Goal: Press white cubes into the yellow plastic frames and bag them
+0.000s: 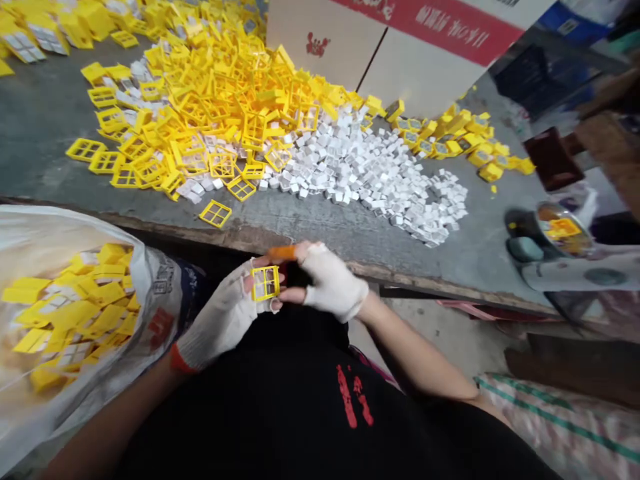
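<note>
My left hand [227, 310], in a white fingerless glove with an orange cuff, holds a small yellow plastic frame [265, 283] with four windows. Pale pieces or fingers show through the windows; I cannot tell which. My right hand [333, 280], also gloved, has its thumb at the frame's right edge. An orange cover or object [283, 253] lies along its index finger above the frame. Beyond the hands, on the table, are a heap of yellow frames [235, 100] and a pile of small white blocks [365, 163]. One loose yellow frame [215, 213] lies near the edge.
A white sack [165, 280] at the left holds yellow and white assembled pieces [90, 300]. Behind the piles stands a large carton [410, 60]. Yellow pieces [460, 137] lie right of it. A metal bowl [565, 230] sits at the right. The table edge [150, 223] runs before me.
</note>
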Action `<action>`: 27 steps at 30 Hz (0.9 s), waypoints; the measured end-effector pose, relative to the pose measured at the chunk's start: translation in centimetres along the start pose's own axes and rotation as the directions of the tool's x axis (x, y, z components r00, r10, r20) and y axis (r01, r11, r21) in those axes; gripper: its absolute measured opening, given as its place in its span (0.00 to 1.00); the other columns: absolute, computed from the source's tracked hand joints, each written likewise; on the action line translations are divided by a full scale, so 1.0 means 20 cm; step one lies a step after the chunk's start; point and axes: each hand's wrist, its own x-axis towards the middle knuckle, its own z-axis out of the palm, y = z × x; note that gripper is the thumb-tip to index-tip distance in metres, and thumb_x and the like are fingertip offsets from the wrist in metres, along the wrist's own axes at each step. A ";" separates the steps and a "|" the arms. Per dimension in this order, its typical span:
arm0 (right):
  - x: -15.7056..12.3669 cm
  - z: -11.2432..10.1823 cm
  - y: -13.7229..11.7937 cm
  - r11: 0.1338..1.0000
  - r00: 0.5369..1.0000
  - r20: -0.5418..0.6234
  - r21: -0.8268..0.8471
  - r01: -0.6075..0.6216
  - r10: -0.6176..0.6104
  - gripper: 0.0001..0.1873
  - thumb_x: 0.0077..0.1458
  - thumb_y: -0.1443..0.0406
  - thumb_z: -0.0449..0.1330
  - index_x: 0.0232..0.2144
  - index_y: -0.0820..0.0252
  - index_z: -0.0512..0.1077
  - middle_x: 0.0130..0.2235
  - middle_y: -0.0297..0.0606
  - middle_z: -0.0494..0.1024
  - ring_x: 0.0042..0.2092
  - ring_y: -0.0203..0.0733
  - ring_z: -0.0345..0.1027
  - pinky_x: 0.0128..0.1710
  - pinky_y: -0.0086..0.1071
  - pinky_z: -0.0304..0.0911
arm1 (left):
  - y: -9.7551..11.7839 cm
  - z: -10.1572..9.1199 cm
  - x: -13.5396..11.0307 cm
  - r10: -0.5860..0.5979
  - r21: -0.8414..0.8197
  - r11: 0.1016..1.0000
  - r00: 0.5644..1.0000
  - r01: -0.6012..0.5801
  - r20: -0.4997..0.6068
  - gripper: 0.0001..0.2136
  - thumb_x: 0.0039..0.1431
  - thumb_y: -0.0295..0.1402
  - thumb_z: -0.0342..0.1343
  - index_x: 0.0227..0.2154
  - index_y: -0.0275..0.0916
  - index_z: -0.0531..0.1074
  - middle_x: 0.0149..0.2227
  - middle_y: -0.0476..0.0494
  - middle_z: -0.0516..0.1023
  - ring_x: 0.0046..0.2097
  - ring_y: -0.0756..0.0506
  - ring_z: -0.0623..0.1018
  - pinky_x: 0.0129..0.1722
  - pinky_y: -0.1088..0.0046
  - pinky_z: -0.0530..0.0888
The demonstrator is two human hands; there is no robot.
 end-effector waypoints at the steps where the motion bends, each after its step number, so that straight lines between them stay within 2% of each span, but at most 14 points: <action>1: 0.00 -0.05 0.13 0.999 0.996 -0.077 -0.033 -0.041 0.039 0.35 0.63 0.38 0.67 0.61 0.53 0.78 0.54 0.47 0.86 0.54 0.57 0.80 0.53 0.51 0.76 | 0.01 0.00 0.00 0.012 0.014 1.000 0.999 -0.012 -0.042 0.23 0.56 0.44 0.77 0.52 0.42 0.82 0.47 0.38 0.86 0.46 0.38 0.85 0.39 0.66 0.82; 2: 0.01 -0.11 0.28 0.985 0.967 -0.231 -0.107 -0.138 0.110 0.36 0.64 0.35 0.63 0.60 0.53 0.79 0.55 0.48 0.86 0.55 0.57 0.79 0.53 0.51 0.76 | 0.02 0.01 0.01 0.028 0.033 0.999 0.995 -0.025 -0.091 0.24 0.54 0.44 0.78 0.52 0.42 0.82 0.46 0.39 0.86 0.45 0.39 0.85 0.38 0.67 0.82; 4: 0.05 -0.21 0.56 0.903 0.837 -0.509 -0.235 -0.360 0.202 0.43 0.64 0.30 0.56 0.54 0.58 0.84 0.54 0.54 0.86 0.56 0.57 0.77 0.51 0.47 0.74 | 0.05 0.01 0.02 0.045 0.091 0.995 0.980 -0.028 -0.193 0.24 0.51 0.43 0.79 0.49 0.42 0.82 0.43 0.40 0.86 0.41 0.40 0.85 0.36 0.67 0.81; 5: 0.07 -0.25 0.67 0.869 0.805 -0.550 -0.261 -0.421 0.224 0.43 0.63 0.30 0.57 0.51 0.60 0.85 0.54 0.57 0.85 0.56 0.56 0.76 0.49 0.45 0.73 | 0.06 0.01 0.02 0.048 0.119 0.993 0.973 -0.021 -0.225 0.23 0.51 0.43 0.79 0.48 0.42 0.82 0.43 0.41 0.86 0.40 0.40 0.85 0.36 0.67 0.81; 7: 0.13 -0.27 0.77 0.820 0.808 -0.519 -0.310 -0.481 0.278 0.39 0.61 0.36 0.67 0.55 0.61 0.83 0.61 0.60 0.82 0.59 0.62 0.73 0.52 0.50 0.72 | 0.07 0.02 0.03 0.045 0.151 0.989 0.966 -0.006 -0.254 0.23 0.50 0.43 0.79 0.46 0.41 0.83 0.42 0.41 0.86 0.38 0.41 0.84 0.34 0.67 0.81; 9: 0.19 -0.23 0.74 0.786 0.841 -0.405 -0.355 -0.506 0.359 0.40 0.57 0.42 0.75 0.62 0.59 0.79 0.69 0.60 0.75 0.64 0.71 0.68 0.57 0.61 0.71 | 0.06 0.03 0.04 0.030 0.148 0.989 0.970 0.006 -0.243 0.24 0.48 0.43 0.80 0.46 0.41 0.83 0.41 0.42 0.86 0.38 0.42 0.83 0.33 0.67 0.80; 11: 0.22 -0.16 0.63 0.780 0.865 -0.276 -0.379 -0.498 0.418 0.43 0.58 0.46 0.76 0.69 0.54 0.74 0.74 0.59 0.69 0.68 0.77 0.63 0.60 0.68 0.68 | 0.04 0.04 0.06 0.011 0.138 0.990 0.973 0.021 -0.229 0.25 0.46 0.44 0.81 0.46 0.41 0.83 0.41 0.43 0.85 0.37 0.42 0.82 0.33 0.68 0.80; 14: 0.20 -0.10 0.47 0.851 0.921 -0.088 -0.359 -0.384 0.379 0.38 0.64 0.47 0.71 0.71 0.50 0.72 0.76 0.54 0.65 0.69 0.74 0.61 0.64 0.66 0.64 | 0.01 0.06 0.09 -0.018 0.141 0.989 0.979 0.047 -0.202 0.26 0.47 0.47 0.81 0.45 0.39 0.83 0.42 0.42 0.84 0.38 0.42 0.81 0.32 0.70 0.78; 17: 0.10 -0.10 0.44 0.919 0.966 0.023 -0.317 -0.235 0.256 0.32 0.67 0.49 0.67 0.69 0.49 0.76 0.77 0.49 0.66 0.69 0.69 0.62 0.66 0.63 0.63 | -0.02 0.05 0.14 -0.040 0.155 0.986 0.984 0.068 -0.174 0.27 0.51 0.50 0.79 0.47 0.39 0.82 0.43 0.40 0.84 0.41 0.39 0.83 0.32 0.69 0.77; 19: 0.01 -0.13 0.49 0.931 0.974 0.005 -0.295 -0.213 0.225 0.31 0.68 0.50 0.67 0.69 0.47 0.76 0.76 0.47 0.67 0.69 0.68 0.64 0.65 0.63 0.63 | -0.03 0.04 0.16 -0.050 0.166 0.983 0.983 0.079 -0.176 0.27 0.52 0.49 0.78 0.49 0.40 0.82 0.44 0.39 0.83 0.44 0.37 0.84 0.34 0.67 0.78; 21: -0.09 -0.17 0.56 0.921 0.962 -0.081 -0.277 -0.274 0.262 0.31 0.67 0.51 0.68 0.69 0.46 0.76 0.75 0.47 0.70 0.68 0.67 0.66 0.64 0.64 0.65 | -0.04 0.04 0.18 -0.061 0.176 0.980 0.981 0.094 -0.186 0.27 0.54 0.48 0.78 0.51 0.40 0.81 0.47 0.37 0.83 0.45 0.35 0.85 0.36 0.65 0.79; 24: -0.21 -0.21 0.65 0.878 0.907 -0.239 -0.259 -0.402 0.345 0.24 0.67 0.53 0.67 0.62 0.48 0.82 0.67 0.47 0.79 0.65 0.64 0.71 0.63 0.61 0.67 | -0.06 0.04 0.20 -0.077 0.183 0.977 0.978 0.113 -0.194 0.28 0.53 0.48 0.78 0.52 0.40 0.81 0.48 0.36 0.83 0.46 0.34 0.85 0.36 0.65 0.78; 27: -0.23 -0.21 0.63 0.826 0.847 -0.359 -0.268 -0.496 0.392 0.16 0.70 0.56 0.64 0.55 0.50 0.86 0.58 0.47 0.85 0.60 0.63 0.74 0.60 0.59 0.67 | -0.07 0.05 0.19 -0.091 0.181 0.975 0.976 0.128 -0.199 0.28 0.51 0.48 0.79 0.51 0.39 0.81 0.47 0.37 0.83 0.45 0.35 0.84 0.35 0.66 0.78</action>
